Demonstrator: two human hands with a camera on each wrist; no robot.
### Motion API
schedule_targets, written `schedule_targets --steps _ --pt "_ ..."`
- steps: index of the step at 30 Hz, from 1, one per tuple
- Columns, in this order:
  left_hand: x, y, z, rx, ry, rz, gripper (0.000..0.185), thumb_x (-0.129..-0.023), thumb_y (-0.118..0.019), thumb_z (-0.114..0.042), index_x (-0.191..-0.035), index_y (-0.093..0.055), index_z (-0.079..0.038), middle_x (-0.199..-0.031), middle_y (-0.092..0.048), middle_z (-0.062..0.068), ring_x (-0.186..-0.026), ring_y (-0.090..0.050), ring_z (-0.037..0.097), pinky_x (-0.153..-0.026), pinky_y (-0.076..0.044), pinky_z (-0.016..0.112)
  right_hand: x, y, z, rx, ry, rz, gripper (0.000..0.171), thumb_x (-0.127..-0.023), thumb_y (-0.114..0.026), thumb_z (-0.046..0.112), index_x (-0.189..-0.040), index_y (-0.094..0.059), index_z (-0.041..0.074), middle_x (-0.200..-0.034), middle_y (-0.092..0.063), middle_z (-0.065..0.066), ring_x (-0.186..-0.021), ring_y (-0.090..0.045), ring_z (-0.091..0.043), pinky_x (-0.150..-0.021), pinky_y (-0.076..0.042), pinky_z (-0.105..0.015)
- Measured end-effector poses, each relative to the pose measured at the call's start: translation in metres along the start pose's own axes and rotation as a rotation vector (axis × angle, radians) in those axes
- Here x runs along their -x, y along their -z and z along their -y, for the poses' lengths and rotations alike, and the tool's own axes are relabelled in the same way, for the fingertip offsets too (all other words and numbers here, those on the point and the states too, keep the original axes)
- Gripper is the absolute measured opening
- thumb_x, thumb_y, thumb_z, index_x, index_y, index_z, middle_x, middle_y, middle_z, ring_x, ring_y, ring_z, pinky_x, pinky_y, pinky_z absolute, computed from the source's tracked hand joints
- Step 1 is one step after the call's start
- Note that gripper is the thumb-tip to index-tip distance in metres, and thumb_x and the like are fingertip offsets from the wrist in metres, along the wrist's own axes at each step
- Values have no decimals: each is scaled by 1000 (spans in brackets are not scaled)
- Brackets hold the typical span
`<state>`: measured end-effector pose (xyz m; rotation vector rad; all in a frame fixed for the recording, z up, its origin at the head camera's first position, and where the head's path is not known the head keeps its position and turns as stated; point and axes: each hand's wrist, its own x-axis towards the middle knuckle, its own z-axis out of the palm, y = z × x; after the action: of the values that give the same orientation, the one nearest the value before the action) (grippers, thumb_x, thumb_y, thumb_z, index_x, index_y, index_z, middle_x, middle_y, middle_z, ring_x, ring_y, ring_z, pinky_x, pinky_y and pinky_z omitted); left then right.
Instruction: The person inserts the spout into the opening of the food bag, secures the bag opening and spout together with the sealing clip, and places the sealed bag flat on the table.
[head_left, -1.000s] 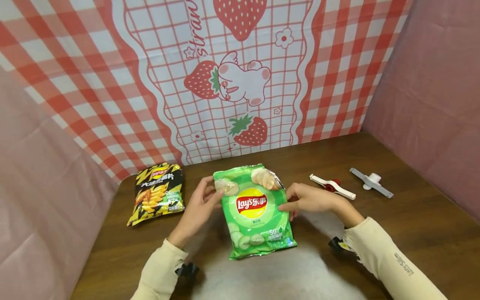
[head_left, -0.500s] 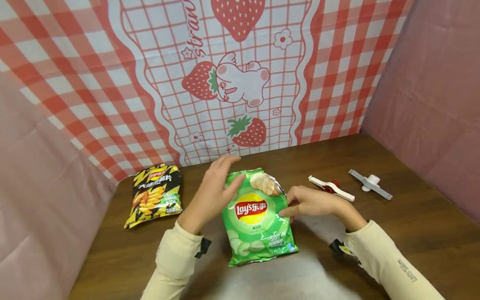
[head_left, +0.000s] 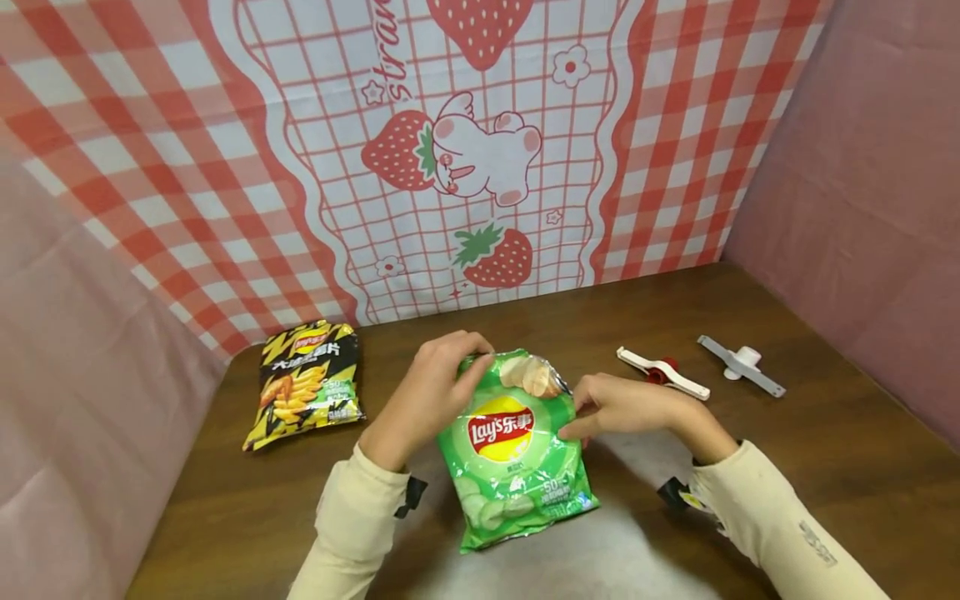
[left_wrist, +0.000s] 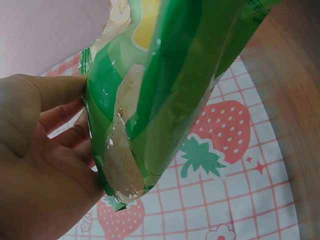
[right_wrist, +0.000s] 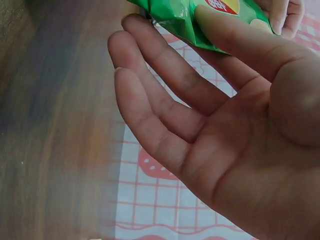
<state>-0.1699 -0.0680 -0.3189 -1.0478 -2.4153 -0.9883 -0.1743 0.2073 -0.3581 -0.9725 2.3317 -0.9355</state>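
Observation:
A green Lay's chip bag (head_left: 513, 458) lies on the brown table (head_left: 787, 467), its top end raised a little. My left hand (head_left: 457, 367) curls over the bag's top left corner and grips it. In the left wrist view the bag (left_wrist: 170, 90) stands edge-on, with that hand (left_wrist: 70, 115) holding it between thumb and fingers. My right hand (head_left: 576, 417) pinches the bag's right edge. In the right wrist view its thumb lies on the bag (right_wrist: 185, 17) while the right hand (right_wrist: 165, 45) keeps its straight fingers underneath.
A black and yellow chip bag (head_left: 306, 383) lies flat to the left. At the right rest a white clip with a red part (head_left: 663, 373) and a grey clip (head_left: 741, 365). A strawberry-print cloth (head_left: 480, 150) stands behind, with pink walls at both sides.
My left hand has moved from the bag's left edge up over its top and curled down on the top left corner. The bag has shifted slightly towards me. The right hand has barely moved.

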Motion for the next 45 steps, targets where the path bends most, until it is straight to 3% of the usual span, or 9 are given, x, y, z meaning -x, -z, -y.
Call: schedule_targets --steps 3,7,10,15,20,26,36,42,45 --pt "-1 0 -1 6 -15 0 7 -97 -64 -6 -94 -69 -7 -89 -66 1 -75 -54 10 -68 -48 28 3 3 1 -10 -21 24 27 -90 -75 28 -71 -67 10 -59 -53 12 -54 -40 0 -53 -35 -19" --pt "-3 1 -1 20 -19 -1 6 -96 -64 -6 -95 -70 -7 -90 -67 1 -77 -57 10 -71 -50 28 11 9 0 -67 -19 60 8 -91 -73 21 -92 -70 14 -79 -69 1 -69 -60 -9 -63 -50 -24" --pt "-4 0 -2 36 -18 8 6 -97 -64 -7 -96 -70 -7 -92 -67 1 -80 -59 9 -73 -51 27 22 17 -3 -73 -26 25 17 -93 -70 16 -109 -69 10 -92 -72 -6 -82 -67 -17 -72 -55 -30" --pt "-2 1 -2 39 -3 10 7 -97 -65 -8 -97 -71 -7 -91 -67 0 -79 -59 9 -72 -51 25 41 31 -11 56 -64 -149 31 -95 -69 17 -125 -65 8 -95 -71 2 -86 -67 -13 -73 -54 -28" --pt "-1 0 -3 28 0 5 6 -97 -65 -8 -97 -71 -8 -91 -67 -1 -78 -57 7 -70 -50 25 60 45 -24 219 -169 -363 26 -95 -68 14 -120 -67 7 -86 -71 8 -79 -67 -11 -69 -52 -30" --pt "-2 -3 -6 17 -18 2 7 -97 -65 -9 -97 -71 -7 -90 -67 -1 -77 -57 8 -69 -50 25 70 53 -49 383 -256 -523 27 -91 -69 6 -116 -66 -4 -95 -73 -8 -87 -68 -24 -73 -54 -43" --pt "-4 -9 -7 -13 -9 3 7 -98 -64 -10 -97 -71 -8 -90 -66 -1 -77 -57 8 -70 -50 25 69 51 -90 371 -317 -508 37 -91 -71 13 -117 -61 -11 -105 -68 -26 -98 -65 -42 -82 -52 -55" --pt "-3 -17 -1 -23 14 3 8 -98 -62 -10 -97 -69 -7 -90 -66 -1 -78 -58 9 -71 -51 27 61 44 -98 399 -327 -461 41 -90 -75 21 -116 -63 -8 -88 -70 -7 -80 -63 -23 -74 -49 -47" --pt "-3 -23 6 -42 23 -10 9 -99 -62 -11 -97 -70 -8 -90 -68 0 -78 -60 11 -76 -50 32 58 41 -99 405 -312 -453 39 -87 -77 19 -112 -65 -8 -85 -68 -5 -75 -59 -18 -69 -47 -42"
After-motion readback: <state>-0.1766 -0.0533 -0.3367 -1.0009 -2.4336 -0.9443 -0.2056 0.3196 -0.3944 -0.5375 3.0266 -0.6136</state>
